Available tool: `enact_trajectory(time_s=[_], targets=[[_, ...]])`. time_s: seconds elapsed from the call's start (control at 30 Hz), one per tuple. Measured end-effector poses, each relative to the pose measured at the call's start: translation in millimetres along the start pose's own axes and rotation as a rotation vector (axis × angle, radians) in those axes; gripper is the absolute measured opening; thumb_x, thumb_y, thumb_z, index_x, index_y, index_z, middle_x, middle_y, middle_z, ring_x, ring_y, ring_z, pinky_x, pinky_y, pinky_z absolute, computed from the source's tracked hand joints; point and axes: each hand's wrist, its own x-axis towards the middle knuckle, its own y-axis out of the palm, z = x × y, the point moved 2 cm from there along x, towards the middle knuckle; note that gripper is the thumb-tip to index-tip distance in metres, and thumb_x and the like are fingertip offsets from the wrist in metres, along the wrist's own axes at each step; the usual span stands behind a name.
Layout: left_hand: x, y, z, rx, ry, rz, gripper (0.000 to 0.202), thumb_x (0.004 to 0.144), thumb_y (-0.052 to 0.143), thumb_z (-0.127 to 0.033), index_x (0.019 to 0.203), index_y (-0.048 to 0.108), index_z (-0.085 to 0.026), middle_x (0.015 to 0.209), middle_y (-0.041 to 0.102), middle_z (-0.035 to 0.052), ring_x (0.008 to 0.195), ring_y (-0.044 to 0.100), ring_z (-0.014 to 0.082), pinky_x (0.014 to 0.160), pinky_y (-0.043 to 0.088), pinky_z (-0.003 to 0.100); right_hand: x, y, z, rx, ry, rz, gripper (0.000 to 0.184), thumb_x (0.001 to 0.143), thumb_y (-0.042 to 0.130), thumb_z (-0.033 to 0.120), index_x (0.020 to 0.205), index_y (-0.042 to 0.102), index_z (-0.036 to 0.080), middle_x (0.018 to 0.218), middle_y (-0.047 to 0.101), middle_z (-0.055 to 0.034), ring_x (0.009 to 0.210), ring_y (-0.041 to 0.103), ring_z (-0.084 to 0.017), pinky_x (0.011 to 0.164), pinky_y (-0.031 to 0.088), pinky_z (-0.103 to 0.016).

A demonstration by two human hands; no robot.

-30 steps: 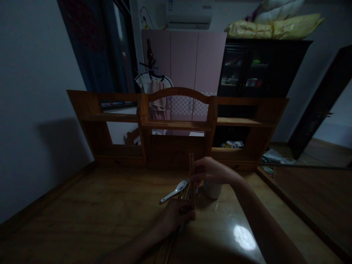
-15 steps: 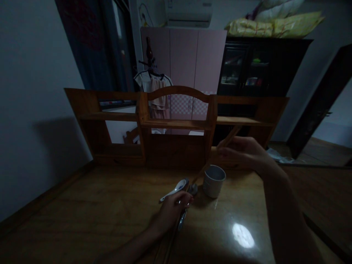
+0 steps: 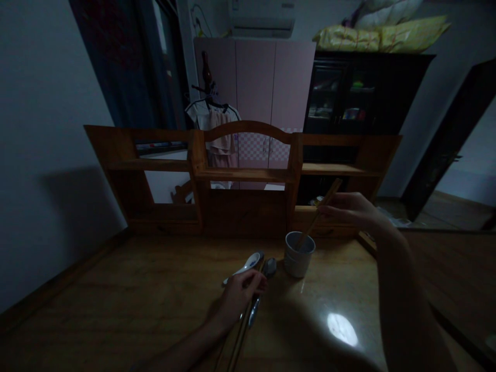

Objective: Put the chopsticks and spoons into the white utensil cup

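Note:
My right hand (image 3: 351,209) pinches a pair of wooden chopsticks (image 3: 311,226) near their upper end. They slant down, with their lower ends inside a grey cup (image 3: 297,264) standing upright on the wooden desk. To the left of the cup, my left hand (image 3: 242,294) is closed around more wooden chopsticks (image 3: 241,338), which run from beneath the fingers toward the near edge. Beside those fingers lie a white spoon (image 3: 252,260) with a blue mark and a metal spoon (image 3: 270,267). My left hand partly covers both spoons' handles.
A wooden shelf unit (image 3: 244,175) rises along the far side of the desk (image 3: 155,289). A white wall (image 3: 34,181) borders it on the left. Behind stand a pink wardrobe (image 3: 256,88), a coat rack with clothes (image 3: 220,129) and a dark cabinet (image 3: 372,93).
My right hand's chopsticks have moved from beside the cup into it, and now stand steeper. My left hand has shifted slightly back toward me, beside the spoons.

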Motion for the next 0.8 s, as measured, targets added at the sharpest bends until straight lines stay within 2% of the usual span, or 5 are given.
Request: enact_trajectory(time_s=[0.1, 0.33, 0.47, 0.67, 0.8], targets=[[0.6, 0.2, 1.7, -0.007, -0.001, -0.007, 0.039, 0.089, 0.054, -0.047, 0.088, 0.068, -0.012, 0.092, 0.07, 0.0096, 0.088, 0.067, 0.0217, 0.077, 0.057, 0.032, 8.0, 14.0, -7.6, 0.016, 0.01, 0.101, 0.04, 0.077, 0.071, 0.049, 0.095, 0.068, 0.013, 0.089, 0.07, -0.0089, 0.08, 0.067, -0.024, 0.071, 0.054, -0.034], [1.5, -0.1, 2.5, 0.007, -0.022, -0.02, 0.039, 0.088, 0.055, -0.048, 0.087, 0.069, -0.012, 0.092, 0.07, 0.0103, 0.089, 0.068, 0.0228, 0.077, 0.056, 0.032, 17.7, 34.7, -16.1, 0.014, 0.04, 0.209, 0.035, 0.076, 0.07, 0.046, 0.084, 0.066, 0.013, 0.079, 0.068, -0.0054, 0.074, 0.066, -0.022, 0.062, 0.051, -0.028], [2.0, 0.2, 1.9, 0.011, -0.014, -0.014, 0.038, 0.088, 0.054, -0.048, 0.087, 0.069, -0.012, 0.092, 0.07, 0.0106, 0.089, 0.068, 0.0233, 0.077, 0.056, 0.033, 20.1, 41.9, -23.1, 0.054, 0.076, 0.281, 0.034, 0.076, 0.07, 0.046, 0.085, 0.064, 0.013, 0.078, 0.068, -0.0062, 0.072, 0.066, -0.023, 0.06, 0.051, -0.028], [1.6, 2.0, 3.0, 0.019, -0.016, -0.022, 0.038, 0.088, 0.054, -0.047, 0.086, 0.069, -0.012, 0.09, 0.07, 0.0102, 0.086, 0.068, 0.0228, 0.077, 0.056, 0.033, 26.0, 47.7, -39.1, 0.049, 0.048, 0.34, 0.034, 0.077, 0.069, 0.045, 0.084, 0.063, 0.012, 0.079, 0.067, -0.0072, 0.071, 0.065, -0.02, 0.061, 0.052, -0.027], [1.1, 2.2, 1.8, 0.032, -0.007, -0.013, 0.036, 0.088, 0.054, -0.046, 0.086, 0.069, -0.013, 0.091, 0.07, 0.0097, 0.087, 0.068, 0.0222, 0.078, 0.055, 0.032, 29.8, 48.5, -47.5, 0.078, 0.054, 0.345, 0.034, 0.078, 0.069, 0.044, 0.087, 0.062, 0.012, 0.08, 0.067, -0.0075, 0.072, 0.065, -0.02, 0.062, 0.052, -0.028]])
